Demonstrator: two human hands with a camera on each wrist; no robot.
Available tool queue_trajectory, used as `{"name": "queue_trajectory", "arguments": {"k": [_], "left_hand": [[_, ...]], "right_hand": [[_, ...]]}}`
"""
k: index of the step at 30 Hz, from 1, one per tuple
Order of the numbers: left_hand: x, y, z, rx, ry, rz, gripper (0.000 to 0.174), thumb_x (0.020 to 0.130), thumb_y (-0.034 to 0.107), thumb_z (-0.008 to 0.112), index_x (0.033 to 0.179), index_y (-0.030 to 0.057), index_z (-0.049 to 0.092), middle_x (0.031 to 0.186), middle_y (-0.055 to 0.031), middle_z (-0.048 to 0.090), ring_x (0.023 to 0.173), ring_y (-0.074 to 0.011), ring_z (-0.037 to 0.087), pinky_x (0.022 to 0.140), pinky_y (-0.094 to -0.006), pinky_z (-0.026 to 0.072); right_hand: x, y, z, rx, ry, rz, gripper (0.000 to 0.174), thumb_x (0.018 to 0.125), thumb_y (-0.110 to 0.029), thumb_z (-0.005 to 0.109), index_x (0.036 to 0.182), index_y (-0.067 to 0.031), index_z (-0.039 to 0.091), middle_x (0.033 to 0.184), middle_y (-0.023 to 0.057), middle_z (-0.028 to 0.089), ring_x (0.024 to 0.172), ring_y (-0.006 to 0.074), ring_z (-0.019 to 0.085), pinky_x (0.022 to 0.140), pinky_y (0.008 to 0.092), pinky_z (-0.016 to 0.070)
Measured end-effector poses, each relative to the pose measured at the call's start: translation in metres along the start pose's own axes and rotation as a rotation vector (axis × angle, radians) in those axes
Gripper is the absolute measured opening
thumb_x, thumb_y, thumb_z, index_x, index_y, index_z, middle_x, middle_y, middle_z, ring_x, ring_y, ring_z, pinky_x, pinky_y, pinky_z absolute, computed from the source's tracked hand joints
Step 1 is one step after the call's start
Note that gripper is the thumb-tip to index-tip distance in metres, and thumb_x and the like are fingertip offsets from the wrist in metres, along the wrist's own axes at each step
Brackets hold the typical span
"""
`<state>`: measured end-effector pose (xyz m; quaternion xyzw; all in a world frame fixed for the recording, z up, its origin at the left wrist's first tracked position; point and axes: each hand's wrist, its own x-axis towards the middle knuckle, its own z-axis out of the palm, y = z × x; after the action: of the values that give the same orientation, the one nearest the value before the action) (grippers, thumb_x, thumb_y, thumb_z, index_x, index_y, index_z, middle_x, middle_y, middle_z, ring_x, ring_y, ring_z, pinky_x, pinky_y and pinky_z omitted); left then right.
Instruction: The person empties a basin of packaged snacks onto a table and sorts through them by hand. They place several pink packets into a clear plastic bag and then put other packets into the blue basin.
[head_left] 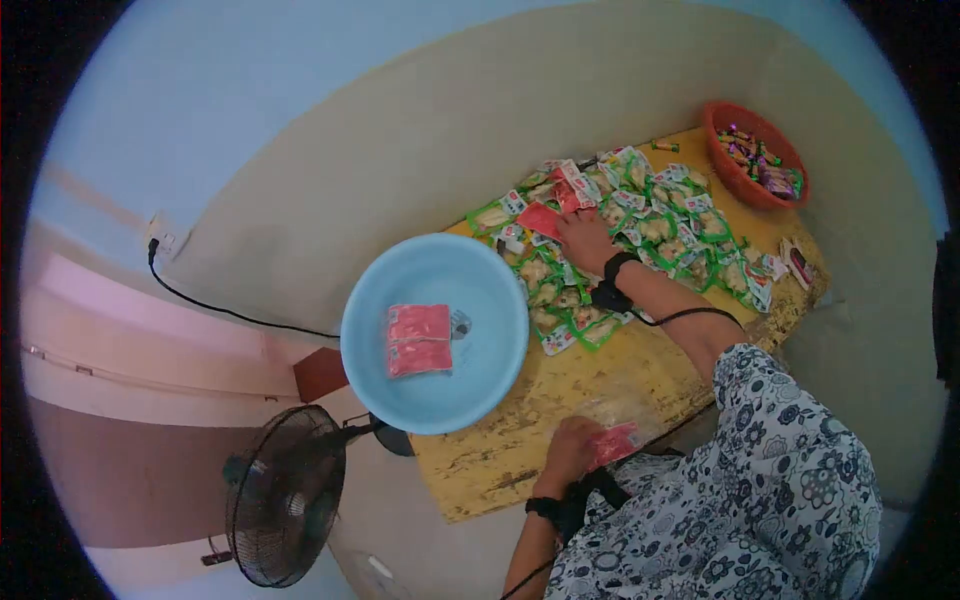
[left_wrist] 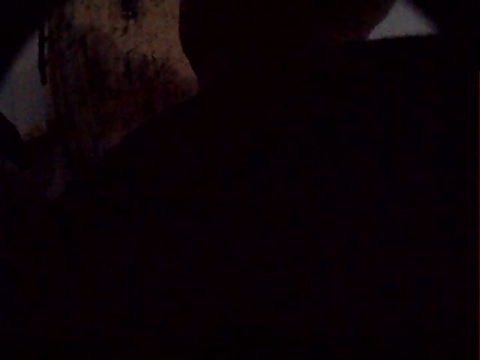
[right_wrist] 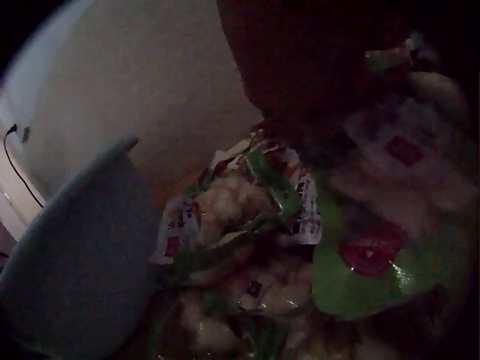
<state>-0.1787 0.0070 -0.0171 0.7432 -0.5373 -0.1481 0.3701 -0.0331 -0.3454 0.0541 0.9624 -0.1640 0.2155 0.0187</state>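
Note:
At the pile of green-trimmed clear snack packets (head_left: 655, 225), my right hand (head_left: 588, 240) reaches down with its fingertips right at a flat red packet (head_left: 539, 220). I cannot tell whether these fingers grip it. A second red packet (head_left: 568, 195) lies just beyond. In the right wrist view the hand is a dark shape above the glossy packets (right_wrist: 232, 199). Near the table's front edge, my left hand (head_left: 571, 448) holds a pink-red packet (head_left: 614, 444) by its side. The left wrist view is almost black.
A light blue basin (head_left: 480, 370) holding pink-red packets (head_left: 420, 340) stands left of the pile on the worn yellow table (head_left: 500, 465). A red basket (head_left: 718, 150) of small wrapped items sits at the far corner. Beside the table is a fan (head_left: 290, 495). A wall rises behind.

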Motion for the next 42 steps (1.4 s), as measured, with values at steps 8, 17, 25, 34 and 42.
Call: {"name": "queue_trajectory", "arguments": {"k": [8, 17, 25, 34, 42], "left_hand": [[0.005, -0.001, -0.01, 0.075, 0.012, 0.032, 0.024, 0.071, 0.008, 0.067, 0.094, 0.0095, 0.071, 0.101, -0.0107, 0.067, 0.101, -0.0348, 0.059, 0.09, -0.0433, 0.0487], [0.036, 0.032, -0.073, -1.273, -0.062, -0.676, 0.06, 0.102, 0.052, 0.038, 0.139, 0.0053, 0.049, 0.125, -0.0183, 0.063, 0.117, -0.0325, 0.06, 0.097, -0.0468, 0.0508], [0.066, 0.02, -0.069, -1.282, 0.054, -0.671, 0.062, 0.097, 0.028, 0.062, 0.149, 0.005, 0.037, 0.13, -0.0199, 0.057, 0.111, -0.0215, 0.062, 0.091, -0.0358, 0.0559], [0.08, 0.044, -0.073, -0.749, -0.043, -0.512, 0.068, 0.092, 0.019, 0.066, 0.151, 0.0062, 0.035, 0.117, -0.0094, 0.064, 0.099, -0.0156, 0.064, 0.081, -0.0297, 0.0557], [0.086, -0.038, 0.006, -0.283, -0.028, -0.517, 0.048, 0.086, 0.039, 0.071, 0.115, 0.001, 0.063, 0.083, -0.0144, 0.069, 0.075, -0.025, 0.068, 0.066, -0.037, 0.0532]], "right_hand": [[-0.036, 0.011, -0.048, 0.294, -0.034, 0.147, 0.022, 0.092, -0.016, 0.057, 0.112, -0.0116, 0.065, 0.092, 0.0159, 0.063, 0.085, 0.0335, 0.063, 0.072, 0.0417, 0.051], [-0.188, -0.018, -0.12, 0.842, 0.088, 0.075, 0.029, 0.091, 0.0, 0.056, 0.118, -0.0049, 0.066, 0.111, 0.0134, 0.068, 0.1, 0.029, 0.066, 0.088, 0.0347, 0.0517], [-0.249, -0.048, -0.147, 0.726, -0.071, -0.093, 0.044, 0.082, 0.001, 0.061, 0.125, -0.0054, 0.062, 0.124, 0.0135, 0.064, 0.111, 0.0305, 0.062, 0.094, 0.039, 0.0524], [-0.277, -0.029, -0.131, 1.511, -0.365, 0.755, 0.036, 0.095, -0.017, 0.065, 0.127, -0.0037, 0.056, 0.108, 0.0046, 0.067, 0.095, 0.012, 0.062, 0.081, 0.0292, 0.0523], [-0.306, 0.007, -0.107, 1.232, 0.155, 0.917, 0.027, 0.091, -0.008, 0.067, 0.116, -0.0041, 0.058, 0.098, 0.0026, 0.067, 0.088, 0.009, 0.061, 0.076, 0.0254, 0.0501]]}}
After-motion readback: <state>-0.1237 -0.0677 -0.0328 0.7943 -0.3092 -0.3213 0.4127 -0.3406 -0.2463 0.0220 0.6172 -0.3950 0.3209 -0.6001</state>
